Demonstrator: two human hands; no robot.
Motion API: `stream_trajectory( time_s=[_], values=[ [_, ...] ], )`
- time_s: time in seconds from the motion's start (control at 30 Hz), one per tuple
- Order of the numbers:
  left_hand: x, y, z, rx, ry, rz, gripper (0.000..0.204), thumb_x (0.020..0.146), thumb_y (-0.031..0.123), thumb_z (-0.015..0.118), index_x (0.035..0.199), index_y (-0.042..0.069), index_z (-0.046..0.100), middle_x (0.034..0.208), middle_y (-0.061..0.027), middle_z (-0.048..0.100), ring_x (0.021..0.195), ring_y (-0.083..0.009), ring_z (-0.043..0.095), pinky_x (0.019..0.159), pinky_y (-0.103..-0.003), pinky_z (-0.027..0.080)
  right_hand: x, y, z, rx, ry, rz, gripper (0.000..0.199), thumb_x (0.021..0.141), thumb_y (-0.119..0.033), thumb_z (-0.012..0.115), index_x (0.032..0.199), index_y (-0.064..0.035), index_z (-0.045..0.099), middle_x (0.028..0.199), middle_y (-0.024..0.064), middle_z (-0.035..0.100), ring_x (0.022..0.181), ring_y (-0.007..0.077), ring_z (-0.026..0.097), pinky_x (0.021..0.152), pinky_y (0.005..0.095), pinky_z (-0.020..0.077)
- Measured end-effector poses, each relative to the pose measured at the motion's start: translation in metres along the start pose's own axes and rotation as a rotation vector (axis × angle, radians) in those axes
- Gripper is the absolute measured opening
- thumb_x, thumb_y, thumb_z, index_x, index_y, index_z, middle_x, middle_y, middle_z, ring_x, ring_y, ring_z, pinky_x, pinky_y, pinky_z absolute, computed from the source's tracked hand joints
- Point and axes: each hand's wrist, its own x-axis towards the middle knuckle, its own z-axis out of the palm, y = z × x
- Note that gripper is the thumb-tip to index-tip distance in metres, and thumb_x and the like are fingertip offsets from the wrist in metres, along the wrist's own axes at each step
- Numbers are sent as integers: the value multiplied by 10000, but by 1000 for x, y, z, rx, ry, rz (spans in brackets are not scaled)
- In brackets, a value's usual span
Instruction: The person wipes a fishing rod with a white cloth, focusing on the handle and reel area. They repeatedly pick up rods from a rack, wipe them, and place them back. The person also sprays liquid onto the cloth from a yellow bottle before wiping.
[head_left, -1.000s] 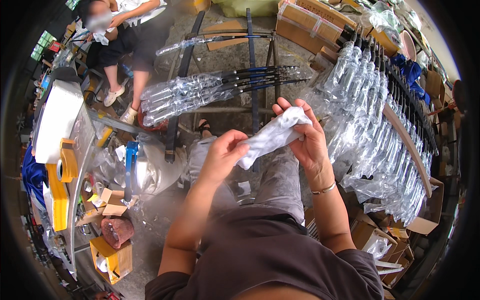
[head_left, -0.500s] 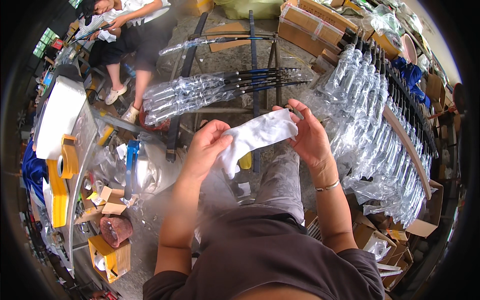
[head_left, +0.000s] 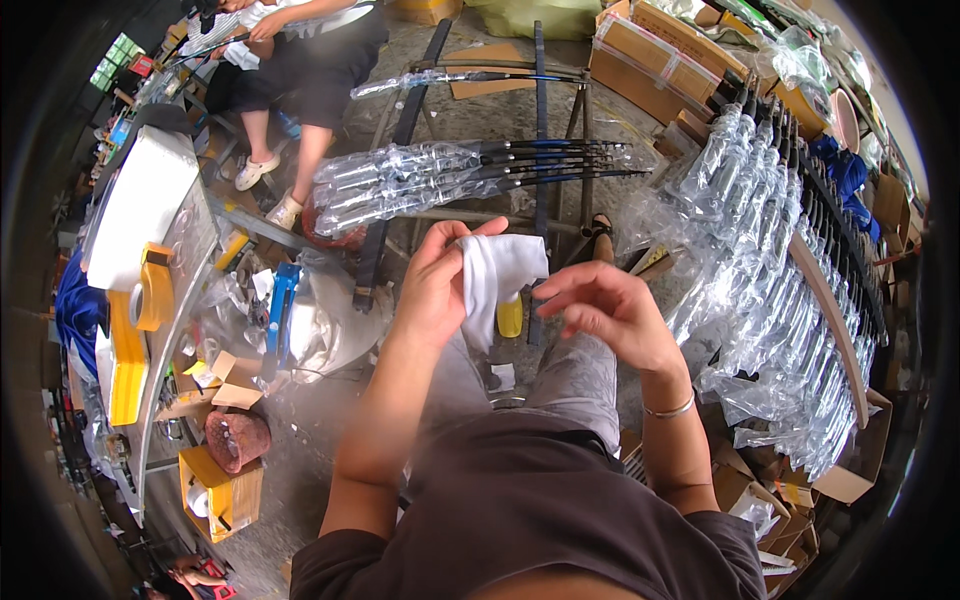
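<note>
A folded white cloth (head_left: 507,268) hangs from my left hand (head_left: 432,292), pinched along its left side, above my knees. Its lower end droops between my thighs. My right hand (head_left: 622,318) is just right of the cloth, apart from it, with fingers spread and slightly curled and nothing in them. Beyond my hands, several black fishing rods (head_left: 525,166) in clear plastic sleeves lie side by side across a metal stand with dark bars (head_left: 541,215). One more sleeved rod (head_left: 450,80) lies farther back on the same stand.
At right leans a dense row of plastic-sleeved rods (head_left: 765,290), with cardboard boxes (head_left: 660,60) behind. To the left stand a bench with yellow tape rolls (head_left: 153,285), a blue tool (head_left: 283,310) and a reddish bucket (head_left: 238,440). A seated co-worker (head_left: 300,85) holds a rod at far left.
My right hand has let go of the cloth's right end and moved slightly down. The cloth, stretched between both hands before, now hangs folded from my left hand, which has shifted right.
</note>
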Motion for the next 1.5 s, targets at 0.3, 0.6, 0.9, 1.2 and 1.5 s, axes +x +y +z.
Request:
stream_trajectory(
  time_s=[0.3, 0.6, 0.9, 1.2, 1.5],
  values=[
    [-3, 0, 5, -49, 10, -20, 133, 995, 7, 394, 1078, 63, 481, 1370, -288, 501, 1241, -327, 550, 1025, -442, 481, 3, 46, -13, -28, 306, 114, 300, 941, -183, 665, 1168, -22, 553, 1045, 50, 651, 951, 116, 628, 733, 239, 495],
    [-9, 2, 14, 83, -67, 22, 218, 913, -86, 384, 1055, 58, 464, 1298, -282, 553, 1216, -320, 559, 1020, -439, 466, 32, 66, 12, 3, 261, 32, 256, 954, -205, 658, 1105, -8, 597, 929, -6, 623, 842, 57, 538, 731, 223, 452],
    [-13, -14, 11, 573, 145, 14, 557, 855, -25, 659, 1359, 37, 429, 1131, -111, 621, 1021, -159, 595, 889, -296, 480, 37, 48, 21, -1, 348, -20, 150, 983, -183, 613, 933, -42, 604, 769, -56, 570, 679, 11, 471, 611, 194, 404],
    [-15, -3, 0, 291, 141, -13, 408, 915, -3, 618, 1302, 36, 495, 1028, -91, 647, 922, -144, 624, 830, -310, 516, 44, 53, 12, 461, 420, 23, 165, 1039, -175, 483, 1065, -44, 579, 983, 28, 655, 879, 97, 628, 815, 273, 524],
    [-11, -18, -7, 177, 178, 33, 302, 956, 32, 576, 1254, 46, 532, 1049, -57, 627, 964, -139, 608, 846, -281, 509, 41, 74, 8, 538, 349, 214, 407, 1037, -362, 470, 1275, -35, 517, 1118, 59, 632, 980, 144, 627, 840, 293, 519]
  ],
)
